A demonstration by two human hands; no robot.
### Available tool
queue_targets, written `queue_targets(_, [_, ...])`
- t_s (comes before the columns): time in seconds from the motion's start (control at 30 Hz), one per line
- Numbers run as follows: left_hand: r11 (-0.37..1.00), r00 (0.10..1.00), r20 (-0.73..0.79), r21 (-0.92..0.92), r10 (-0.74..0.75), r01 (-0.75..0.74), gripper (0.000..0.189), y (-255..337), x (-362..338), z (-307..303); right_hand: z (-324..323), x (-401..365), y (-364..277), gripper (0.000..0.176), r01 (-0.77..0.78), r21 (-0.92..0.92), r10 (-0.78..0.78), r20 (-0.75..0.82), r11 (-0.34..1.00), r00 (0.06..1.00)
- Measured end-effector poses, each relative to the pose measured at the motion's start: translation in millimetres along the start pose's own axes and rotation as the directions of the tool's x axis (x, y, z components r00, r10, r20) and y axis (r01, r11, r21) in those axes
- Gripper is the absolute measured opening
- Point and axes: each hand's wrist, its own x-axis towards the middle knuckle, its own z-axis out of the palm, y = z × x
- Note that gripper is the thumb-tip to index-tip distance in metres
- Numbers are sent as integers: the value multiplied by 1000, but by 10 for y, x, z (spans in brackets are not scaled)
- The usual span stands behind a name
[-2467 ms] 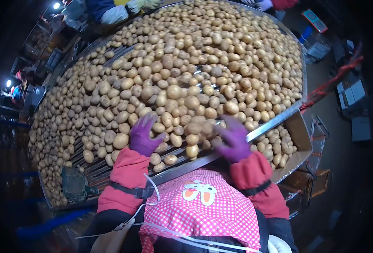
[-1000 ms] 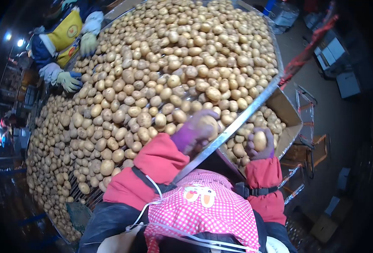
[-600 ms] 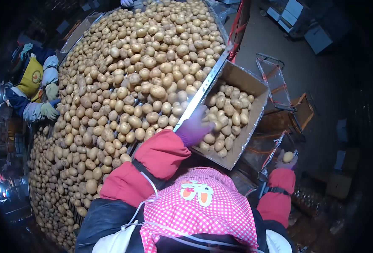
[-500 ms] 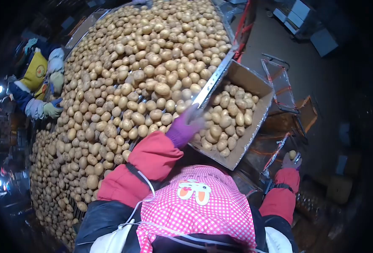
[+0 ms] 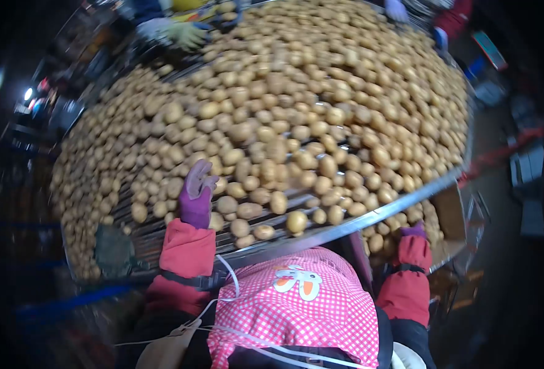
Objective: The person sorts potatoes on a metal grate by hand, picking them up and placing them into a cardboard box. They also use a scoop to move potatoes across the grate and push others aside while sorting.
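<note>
My left hand (image 5: 198, 189), in a purple glove, is over the near left part of the potatoes (image 5: 240, 130). Its fingers are bent but apart, with the thumb out to the side and nothing seen in the grasp. Loose potatoes lie beside it on the dark slatted table. My right hand (image 5: 414, 230), also gloved, is at the cardboard box (image 5: 450, 212) on the right, over the potatoes inside it. The fingers of that hand are mostly hidden and blurred, so I cannot tell what they hold.
A metal rim (image 5: 370, 217) runs along the table's near side, between me and the potatoes. Another person's gloved hand (image 5: 188, 35) is at the far left edge, and a purple-gloved hand (image 5: 397, 10) at the far side. A dark green cloth-like thing (image 5: 114, 251) lies near left.
The view has swung left. My left hand has gone from the box's edge to the potatoes on the table. My right hand, out at the right with a potato before, is now at the box.
</note>
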Motion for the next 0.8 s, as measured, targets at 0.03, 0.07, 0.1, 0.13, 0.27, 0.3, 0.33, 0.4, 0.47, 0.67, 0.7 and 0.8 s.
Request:
queue_targets(0.03, [998, 998, -48, 56, 29, -26, 64, -60, -51, -199, 1, 95, 99, 66, -25, 103, 28, -27, 994, 999])
queue_targets(0.07, [993, 995, -84, 109, 58, -48, 63, -150, -90, -377, -29, 219, 216, 66, -56, 243, 75, -71, 968, 995])
queue_targets(0.1, [998, 992, -116, 28, 57, -54, 62, -139, -120, -584, -43, 329, 333, 66, -81, 384, 140, -129, 920, 982])
queue_targets(0.13, [981, 987, -162, 191, -1, 32, 64, -170, -180, -690, -59, 489, 442, 66, -54, 492, 184, -220, 869, 958])
queue_targets(0.27, [677, 992, -125, 732, 25, 75, 75, 276, -212, -667, -257, 861, -585, 54, 89, 386, 123, -490, 918, 863])
queue_targets(0.3, [560, 991, -6, 825, 137, -73, 77, 299, -180, -607, -219, 810, -1200, 49, 199, 506, 42, -425, 839, 904])
queue_targets(0.33, [418, 964, 129, 882, 233, -219, 79, 307, -151, -532, -113, 745, -1706, 48, 244, 371, -178, -203, 896, 963])
queue_targets(0.4, [386, 975, 165, 898, 148, -211, 80, 323, -129, -371, 97, 707, -2621, 53, 659, 264, -705, 146, 704, 694])
queue_targets(0.47, [334, 974, 207, 915, 92, -226, 75, 364, -94, -188, 530, 587, -3347, 59, 849, 4, -825, 240, 529, 512])
queue_targets(0.67, [564, 934, 229, 825, -274, -37, 94, 35, -54, 309, 797, 895, -3796, 53, 680, -201, -334, 752, 705, 568])
queue_targets(0.7, [556, 920, 202, 831, -335, 20, 96, 82, -41, 372, 531, 912, -3959, 54, 714, -225, -292, 801, 664, 523])
queue_targets(0.8, [601, 889, 213, 795, -405, 83, 98, 171, 71, 541, 414, 985, -3689, 56, 481, -240, -216, 669, 843, 711])
